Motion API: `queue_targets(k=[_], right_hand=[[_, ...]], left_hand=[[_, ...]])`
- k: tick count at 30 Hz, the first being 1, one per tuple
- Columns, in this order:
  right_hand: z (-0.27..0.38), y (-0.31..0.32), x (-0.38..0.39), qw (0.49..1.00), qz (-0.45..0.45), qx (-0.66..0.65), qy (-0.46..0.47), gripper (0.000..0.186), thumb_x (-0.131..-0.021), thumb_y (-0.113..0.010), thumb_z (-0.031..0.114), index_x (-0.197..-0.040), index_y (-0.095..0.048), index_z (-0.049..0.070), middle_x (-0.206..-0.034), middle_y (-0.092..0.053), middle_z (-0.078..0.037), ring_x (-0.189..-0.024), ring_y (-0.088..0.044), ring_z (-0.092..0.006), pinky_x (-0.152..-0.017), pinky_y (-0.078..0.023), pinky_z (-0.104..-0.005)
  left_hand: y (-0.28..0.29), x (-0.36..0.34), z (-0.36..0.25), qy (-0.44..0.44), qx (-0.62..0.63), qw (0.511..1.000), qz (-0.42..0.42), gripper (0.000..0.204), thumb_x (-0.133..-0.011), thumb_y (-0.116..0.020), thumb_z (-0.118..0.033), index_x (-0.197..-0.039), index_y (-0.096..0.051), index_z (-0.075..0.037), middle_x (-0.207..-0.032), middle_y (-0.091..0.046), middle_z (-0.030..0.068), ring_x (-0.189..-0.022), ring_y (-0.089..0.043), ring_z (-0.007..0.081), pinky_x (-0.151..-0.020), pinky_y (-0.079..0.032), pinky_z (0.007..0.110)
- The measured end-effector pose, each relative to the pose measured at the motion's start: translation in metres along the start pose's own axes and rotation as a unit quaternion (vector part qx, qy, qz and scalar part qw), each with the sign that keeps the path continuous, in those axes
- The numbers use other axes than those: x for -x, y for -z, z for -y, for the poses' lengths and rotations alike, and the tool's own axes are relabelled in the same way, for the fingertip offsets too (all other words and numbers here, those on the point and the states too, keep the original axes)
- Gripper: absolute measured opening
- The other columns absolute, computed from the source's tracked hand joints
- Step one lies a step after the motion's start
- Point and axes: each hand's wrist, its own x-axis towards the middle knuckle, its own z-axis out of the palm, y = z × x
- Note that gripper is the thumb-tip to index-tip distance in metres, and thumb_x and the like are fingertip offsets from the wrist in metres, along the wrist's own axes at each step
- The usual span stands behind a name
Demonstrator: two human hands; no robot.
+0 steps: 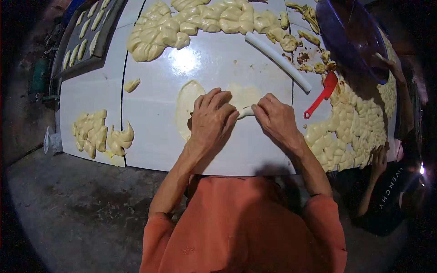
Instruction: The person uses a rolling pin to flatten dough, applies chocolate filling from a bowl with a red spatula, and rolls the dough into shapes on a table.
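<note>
Left hand [213, 116] and right hand [276, 119], fingers curled nearly closed, hold a partly rolled dough strip [247, 112]; shaped rolls [82, 50] occupy the far-left tray [104, 51]; dough lumps [218, 19] remain unrolled.

Your left hand [211, 116] covers part of the flat dough oval [184, 107] near the bench's [152, 118] front edge, leaving only a sliver of dark filling [190, 123] to see. Between your hands, you hide both ends of the dough roll [246, 112], the right one behind your right hand [275, 118]. Along the bench's far edge, the picture's top cuts off the big dough pile [195, 20], the tray [84, 41] and the purple basin [350, 36]. Past the right edge, darkness swallows most of your co-worker [387, 195].
</note>
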Motion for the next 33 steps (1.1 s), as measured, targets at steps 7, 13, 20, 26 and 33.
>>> queue_targets(k=[7, 13, 20, 26, 33], right_hand=[[-0.007, 0.006, 0.010, 0.995, -0.038, -0.051, 0.077, 0.025, -0.094, -0.072, 0.022, -0.117, -0.069, 0.012, -0.101, -0.065, -0.008, -0.082, -0.069, -0.0274, -0.064, -0.056, -0.0404], [-0.014, -0.004, -0.005, 0.994, -0.044, -0.077, 0.062, 0.014, -0.096, -0.069, 0.024, -0.097, -0.069, 0.010, -0.087, -0.062, -0.009, -0.073, -0.068, -0.0293, -0.061, -0.055, -0.0404], [0.000, -0.006, -0.007, 0.994, -0.106, 0.001, -0.018, 0.024, -0.097, -0.067, 0.023, -0.113, -0.068, 0.006, -0.104, -0.067, -0.009, -0.082, -0.071, -0.0284, -0.067, -0.059, -0.0410], [-0.023, -0.003, 0.005, 0.994, -0.075, 0.020, 0.081, 0.028, -0.091, -0.075, 0.025, -0.115, -0.071, 0.013, -0.101, -0.066, -0.006, -0.082, -0.070, -0.0243, -0.066, -0.058, -0.0377], [-0.036, 0.006, 0.011, 0.985, -0.135, -0.034, 0.101, 0.026, -0.091, -0.076, 0.026, -0.110, -0.071, 0.009, -0.098, -0.068, -0.007, -0.081, -0.070, -0.0243, -0.066, -0.058, -0.0357]], left_hand=[[0.018, 0.015, 0.015, -0.076, -0.034, 0.995, 0.045, 0.028, -0.077, -0.085, -0.027, -0.102, -0.076, -0.016, -0.119, -0.068, 0.0067, -0.120, -0.060, 0.0300, -0.102, -0.044, 0.047], [0.005, -0.002, 0.017, -0.065, -0.026, 0.998, 0.006, 0.011, -0.083, -0.079, -0.014, -0.091, -0.072, -0.011, -0.095, -0.070, 0.0053, -0.092, -0.065, 0.0269, -0.081, -0.047, 0.043], [0.008, 0.000, 0.011, -0.004, 0.000, 0.999, -0.051, 0.019, -0.086, -0.077, -0.015, -0.103, -0.073, -0.010, -0.088, -0.070, 0.0070, -0.088, -0.066, 0.0295, -0.077, -0.048, 0.043], [-0.001, -0.006, 0.015, -0.062, -0.047, 0.997, -0.015, 0.021, -0.086, -0.077, -0.016, -0.108, -0.077, -0.015, -0.096, -0.071, 0.0045, -0.089, -0.066, 0.0250, -0.076, -0.048, 0.041], [0.008, 0.000, 0.011, -0.040, -0.045, 0.998, -0.031, 0.021, -0.089, -0.075, -0.016, -0.110, -0.073, -0.013, -0.097, -0.068, 0.0028, -0.089, -0.064, 0.0210, -0.075, -0.045, 0.038]])
